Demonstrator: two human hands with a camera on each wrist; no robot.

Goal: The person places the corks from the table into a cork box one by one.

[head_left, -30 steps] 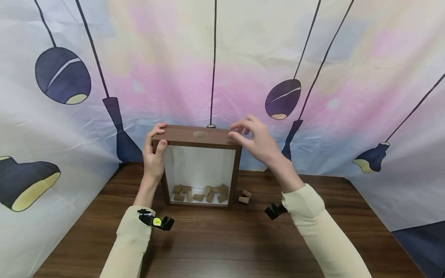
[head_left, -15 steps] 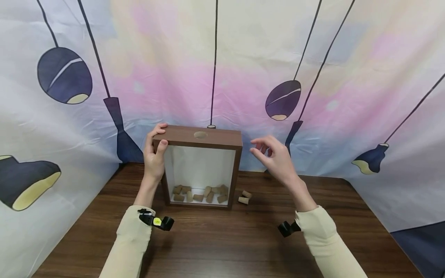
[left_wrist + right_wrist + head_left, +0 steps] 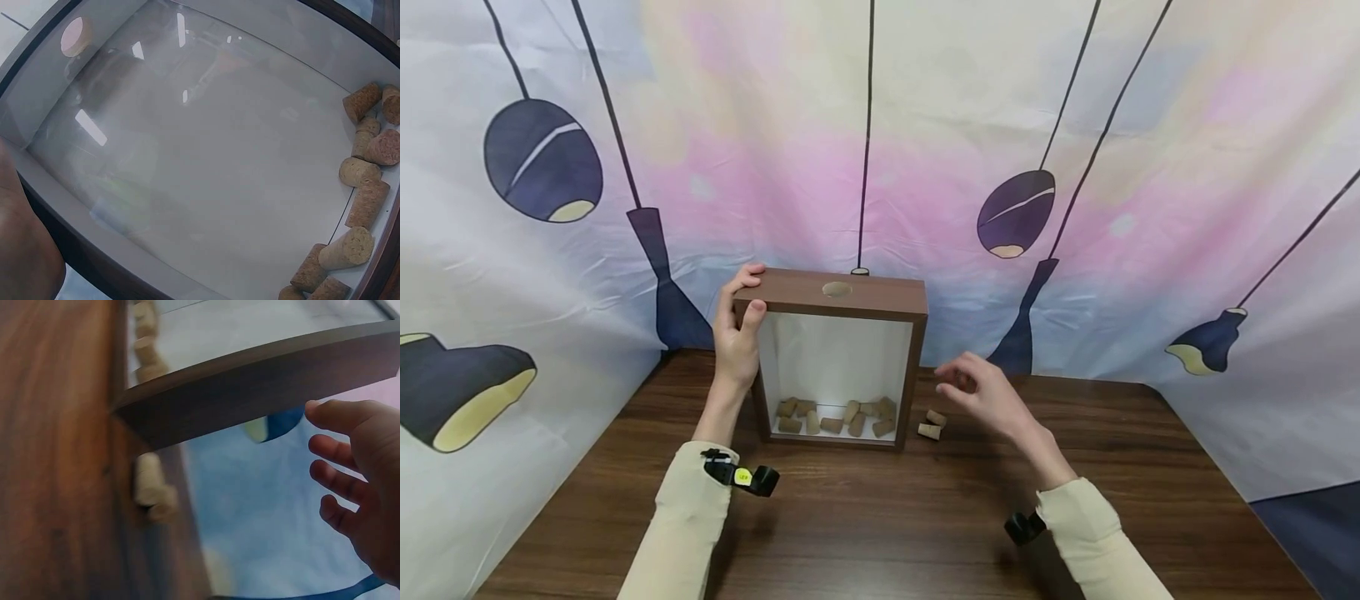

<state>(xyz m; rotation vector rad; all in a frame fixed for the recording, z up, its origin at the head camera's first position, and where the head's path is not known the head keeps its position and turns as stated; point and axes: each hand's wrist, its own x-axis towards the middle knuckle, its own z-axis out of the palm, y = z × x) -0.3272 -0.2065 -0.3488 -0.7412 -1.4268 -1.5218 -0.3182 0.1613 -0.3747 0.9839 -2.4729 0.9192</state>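
A brown wooden shadow box [image 3: 921,358] with a clear front stands upright on the table, a round hole [image 3: 837,289] in its top. Several corks [image 3: 831,425] lie along its floor, seen closer as corks [image 3: 367,203] in the left wrist view. My left hand [image 3: 737,342] grips the box's upper left corner, thumb in front and fingers over the top. To the right of the box, my right hand [image 3: 988,396] hangs in the air with loosely bent fingers and holds nothing. Below it, two loose corks [image 3: 929,432] lie on the table beside the box, also blurred corks [image 3: 150,481] in the right wrist view.
The dark wood table [image 3: 850,517] reaches back to a hanging printed cloth [image 3: 790,167] close behind the box. Cloth also closes off both sides. A small black camera sits on each wrist, the left camera [image 3: 765,481] and the right camera [image 3: 1024,527].
My right hand has left the box's top right corner and come down to the right, toward the two loose corks. My left hand and the box have stayed in place.
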